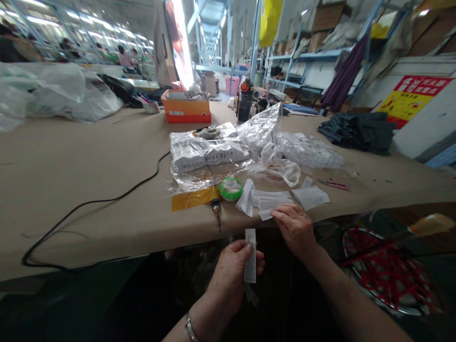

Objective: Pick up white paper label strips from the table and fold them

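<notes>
In the head view, my left hand point(231, 266) is closed in front of the table edge, its thumb pressing on a narrow white label strip point(251, 256) held upright. A thin pale piece dangles below that strip. My right hand point(295, 228) reaches to the table edge, fingers together and tips on the near edge of a white printed label point(267, 209). Beside it lie a fanned stack of labels point(245, 199) and another stack point(310, 196) to the right. A soldering-iron-like tool with a metal tip point(216, 211) and a green round tin point(231, 189) sit to the left.
Plastic-wrapped white bundles point(210, 154) lie behind the labels. A black cable point(107, 202) curves across the left table. Pink-handled snips point(335, 185) rest at right. Farther back stand an orange box point(187, 108) and a bottle point(245, 102). A basin of red pieces point(388, 270) is low right.
</notes>
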